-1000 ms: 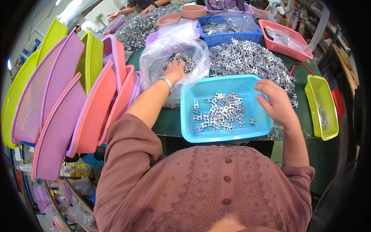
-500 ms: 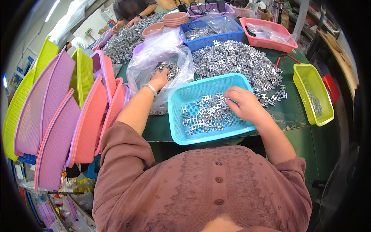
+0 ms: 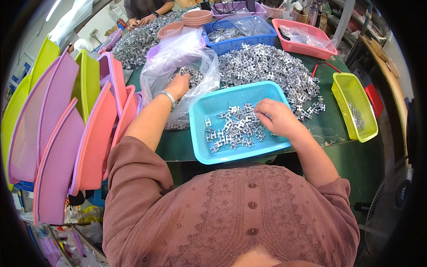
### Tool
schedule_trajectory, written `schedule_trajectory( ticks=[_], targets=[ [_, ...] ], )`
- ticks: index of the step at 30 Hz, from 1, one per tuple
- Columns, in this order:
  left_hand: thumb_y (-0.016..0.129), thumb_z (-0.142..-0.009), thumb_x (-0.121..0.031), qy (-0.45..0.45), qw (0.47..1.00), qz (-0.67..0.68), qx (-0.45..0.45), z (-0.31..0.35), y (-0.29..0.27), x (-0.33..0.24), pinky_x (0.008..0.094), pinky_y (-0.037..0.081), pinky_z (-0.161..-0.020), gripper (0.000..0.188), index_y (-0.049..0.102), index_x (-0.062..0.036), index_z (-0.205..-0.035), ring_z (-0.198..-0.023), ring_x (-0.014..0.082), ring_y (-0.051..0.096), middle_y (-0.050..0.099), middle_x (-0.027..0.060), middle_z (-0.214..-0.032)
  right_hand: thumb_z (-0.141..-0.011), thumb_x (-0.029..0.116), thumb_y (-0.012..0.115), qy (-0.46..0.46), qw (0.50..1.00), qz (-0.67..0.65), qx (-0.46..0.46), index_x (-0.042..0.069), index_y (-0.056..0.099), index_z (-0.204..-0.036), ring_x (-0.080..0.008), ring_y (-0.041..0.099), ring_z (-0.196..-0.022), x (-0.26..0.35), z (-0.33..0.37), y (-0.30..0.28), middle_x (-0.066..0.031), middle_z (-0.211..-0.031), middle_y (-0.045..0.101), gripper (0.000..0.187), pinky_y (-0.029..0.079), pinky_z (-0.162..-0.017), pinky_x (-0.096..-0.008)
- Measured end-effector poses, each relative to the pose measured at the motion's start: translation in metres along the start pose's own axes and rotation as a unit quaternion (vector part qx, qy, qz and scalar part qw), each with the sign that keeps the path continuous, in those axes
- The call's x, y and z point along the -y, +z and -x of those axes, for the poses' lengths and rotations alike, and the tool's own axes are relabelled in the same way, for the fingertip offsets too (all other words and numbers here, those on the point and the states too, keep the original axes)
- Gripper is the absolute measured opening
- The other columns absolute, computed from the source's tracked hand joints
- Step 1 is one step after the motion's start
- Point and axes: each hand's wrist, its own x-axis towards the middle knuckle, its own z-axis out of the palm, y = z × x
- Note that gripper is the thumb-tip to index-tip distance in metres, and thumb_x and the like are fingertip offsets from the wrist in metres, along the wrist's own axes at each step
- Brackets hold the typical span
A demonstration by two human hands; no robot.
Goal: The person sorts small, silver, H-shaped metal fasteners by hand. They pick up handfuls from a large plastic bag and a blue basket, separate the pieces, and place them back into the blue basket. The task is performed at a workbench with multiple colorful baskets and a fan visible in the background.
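My left hand (image 3: 179, 86) reaches into a clear plastic bag (image 3: 153, 73) of small silver metal pieces (image 3: 192, 76). Its fingers curl down among the pieces, fingertips hidden. To the right, my right hand (image 3: 276, 116) is over a light-blue perforated basket (image 3: 202, 155), thumb and forefinger pinched together at the edge of the loose H-shaped metal pieces (image 3: 235, 127) lying in it. Whatever sits between those fingertips is too small to make out. Behind the basket rises a large heap of similar metal pieces (image 3: 271, 66).
Purple, pink and green baskets (image 3: 58, 155) stand stacked at left. A yellow-green basket (image 3: 356, 109) with a few pieces is at right. Farther back are a blue bin (image 3: 240, 40), a pink tray (image 3: 304, 40), brown bowls (image 3: 196, 18) and another person's hands (image 3: 144, 20) by a far heap.
My left hand's fingers have curled in more among the pieces in the bag. My right hand stays over the basket with fingers pinched. The whole view has shifted slightly.
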Motion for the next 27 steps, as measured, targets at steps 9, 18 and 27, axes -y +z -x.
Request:
schedule_trajectory(
  ticks=[9,18,27],
  targets=[
    [0.062,-0.070,-0.016,-0.034,0.989,0.138,-0.048,-0.014,0.013,0.027,0.0376,0.050,-0.066,0.030,0.057,-0.0007,-0.096,-0.081,0.0316,0.060,0.061,0.0196,-0.089,-0.076,0.003,0.057,0.016,0.999,-0.034,0.033,-0.001,0.057,-0.083,-0.0278,0.057,-0.071,-0.001,-0.002,0.000,-0.0126,-0.082,0.059,0.008,0.046,-0.063,-0.0320],
    [0.040,-0.087,-0.014,-0.113,0.381,0.912,0.104,-0.007,-0.009,0.041,0.0233,0.049,-0.045,0.023,0.043,0.0060,-0.098,-0.069,0.0237,0.053,0.049,0.0186,-0.087,-0.076,0.003,0.057,0.067,0.988,-0.132,0.035,0.000,0.058,-0.084,-0.0211,0.056,-0.067,0.006,-0.006,-0.008,-0.0100,-0.081,0.059,0.009,0.044,-0.057,-0.0280],
    [0.046,-0.082,-0.024,-0.040,0.133,0.988,0.061,0.048,-0.019,0.007,0.0308,0.050,-0.055,0.031,0.049,0.0034,-0.095,-0.078,0.0292,0.052,0.048,0.0216,-0.094,-0.078,0.004,0.057,0.102,0.972,-0.200,0.075,-0.002,0.060,-0.087,-0.0103,0.052,-0.066,0.004,-0.014,-0.015,-0.0067,-0.081,0.059,0.011,0.042,-0.056,-0.0239]
  ],
)
